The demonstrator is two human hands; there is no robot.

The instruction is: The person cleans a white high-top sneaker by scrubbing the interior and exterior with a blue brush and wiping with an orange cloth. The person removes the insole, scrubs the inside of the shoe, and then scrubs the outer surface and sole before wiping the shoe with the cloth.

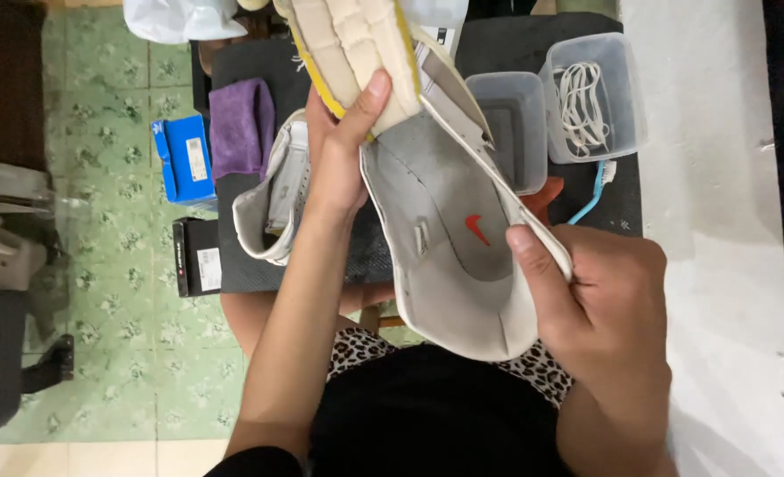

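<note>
Head camera looks straight down — close, seemingly — over the lap.

I see a worn off-white fabric sneaker (449, 238), laces out, tilted with its opening facing up at me, held above my lap in front of the dark mat. Grey inner lining shows, with a small red mark on the footbed. A cream padded insole with a yellow foam edge (352, 53) sticks up out of the toe end, bent upward and away from me.
</note>
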